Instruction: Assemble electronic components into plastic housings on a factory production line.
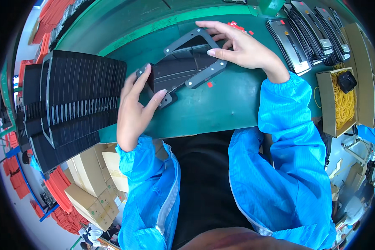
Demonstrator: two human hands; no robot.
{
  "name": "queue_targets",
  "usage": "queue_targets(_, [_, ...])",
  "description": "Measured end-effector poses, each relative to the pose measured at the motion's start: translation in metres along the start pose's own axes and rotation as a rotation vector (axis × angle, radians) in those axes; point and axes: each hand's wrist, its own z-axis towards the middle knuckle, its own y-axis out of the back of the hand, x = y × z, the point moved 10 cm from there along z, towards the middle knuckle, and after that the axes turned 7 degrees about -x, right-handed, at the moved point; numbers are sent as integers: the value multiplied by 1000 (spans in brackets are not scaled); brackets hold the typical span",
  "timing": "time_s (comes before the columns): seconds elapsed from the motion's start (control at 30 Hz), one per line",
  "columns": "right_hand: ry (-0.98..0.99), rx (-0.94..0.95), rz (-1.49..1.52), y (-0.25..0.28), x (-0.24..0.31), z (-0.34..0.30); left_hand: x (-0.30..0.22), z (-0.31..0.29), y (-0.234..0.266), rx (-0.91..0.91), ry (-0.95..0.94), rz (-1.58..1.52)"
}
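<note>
Over the green work mat [237, 108] I hold a flat, dark, glossy panel [177, 71], tilted, with dark grey bracket-like pieces [206, 75] with round studs at its two ends. My left hand [135, 102] grips the left end, thumb on the near side and fingers on the far side. At the right end, my right hand [239, 46] has its thumb and fingers closed around the grey bracket. Part of the panel's left end is hidden behind my left fingers. Small red pieces [236, 26] lie beyond my right hand, and a red scrap [210, 84] lies near the panel.
A black slotted rack [79, 83] of thin dark sheets stands left. Stacked flat panels with flex strips [287, 46] lie at the far right. A cardboard box [329, 104] of yellow rubber bands [343, 104] sits right, a small black part [346, 81] on top. Cartons [87, 175] stand below left.
</note>
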Motion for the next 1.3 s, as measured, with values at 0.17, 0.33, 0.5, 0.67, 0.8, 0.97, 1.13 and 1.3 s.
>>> queue_targets(0.17, [76, 90, -164, -2, 6, 1, 15, -7, -5, 45, 100, 11])
queue_targets(0.33, [108, 73, -124, -1, 15, -2, 25, -5, -6, 66, 186, -32])
queue_targets(0.5, [71, 85, -62, -1, 12, 0, 26, -12, -5, -29, 136, 22])
queue_targets(0.67, [21, 114, -34, -1, 7, 4, 34, -22, -4, -121, 96, -53])
queue_targets(0.8, [-26, 120, -31, -1, 9, 4, 39, -17, 2, -85, 77, -136])
queue_targets(0.97, [-120, -12, 140, 6, -6, 14, 34, -17, 6, -127, 101, -229])
queue_targets(1.13, [88, -189, 629, -9, 113, 28, 43, -17, -10, 2, -42, -223])
queue_targets(1.3, [210, -33, 995, -35, 184, 12, 32, -19, -2, -75, -139, -226])
